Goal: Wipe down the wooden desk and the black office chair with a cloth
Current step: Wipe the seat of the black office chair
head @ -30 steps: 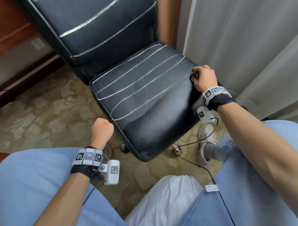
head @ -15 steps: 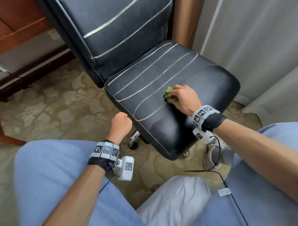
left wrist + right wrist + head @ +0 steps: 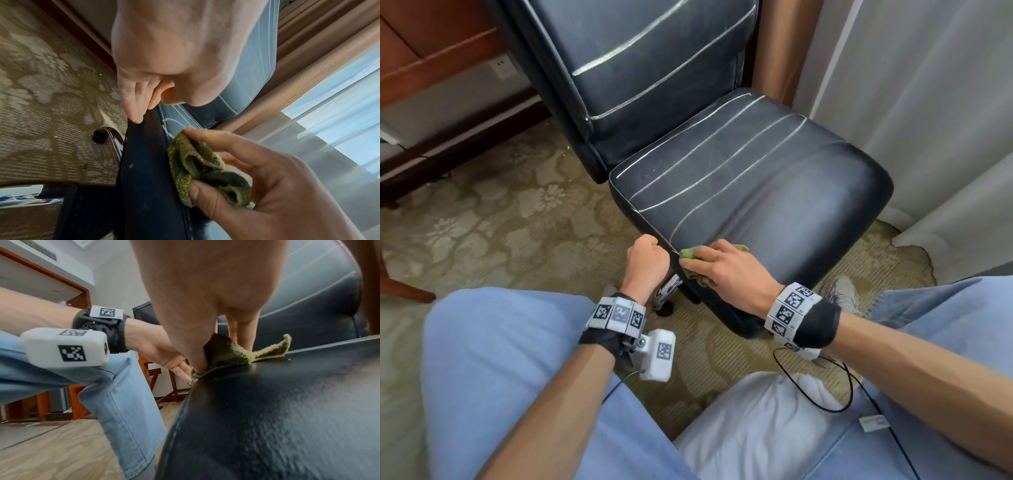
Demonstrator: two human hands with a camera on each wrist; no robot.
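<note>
Here, the right hand (image 3: 729,267) grasps a crumpled green cloth (image 3: 693,262) between thumb and fingers and presses it onto the front left corner of the black leather office chair (image 3: 774,192), right at the seat's stitched edge. The left hand (image 3: 647,260) is just beside it, fingers curled with their tips touching the seat's side edge, holding nothing. The chair stands on a patterned beige carpet (image 3: 500,222), with pale curtains (image 3: 928,102) behind. The person's knees, in light blue jeans (image 3: 500,359), fill the foreground.
</note>
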